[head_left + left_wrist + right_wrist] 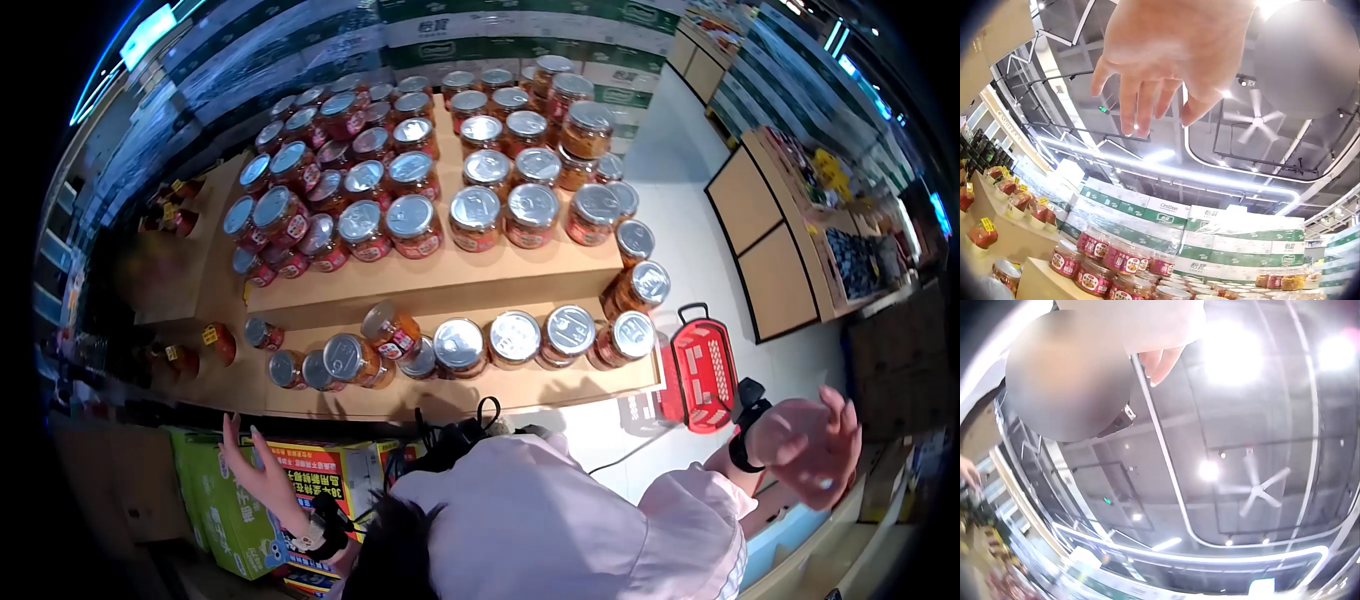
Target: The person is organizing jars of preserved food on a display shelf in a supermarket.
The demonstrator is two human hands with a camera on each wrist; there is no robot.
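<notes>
My left hand [262, 475] is raised at the lower left of the head view, in front of the display's near edge, fingers spread and holding nothing. In the left wrist view the same hand [1175, 50] hangs into the picture with its fingers apart. Off to the right, my right hand [812, 450] is held up beyond the display's corner, its fingers loosely extended around nothing. Only a few of its fingers [1161, 362] show in the right wrist view. Nearest the hands is a front row of silver-lidded jars [460, 345] with red labels.
A stepped wooden display [430, 285] carries many more jars [412, 222] on its upper level. On the floor to the right stands a red shopping basket [704, 375]. Green and yellow cartons [225, 505] sit at lower left, and wrapped cases [440, 25] line the back.
</notes>
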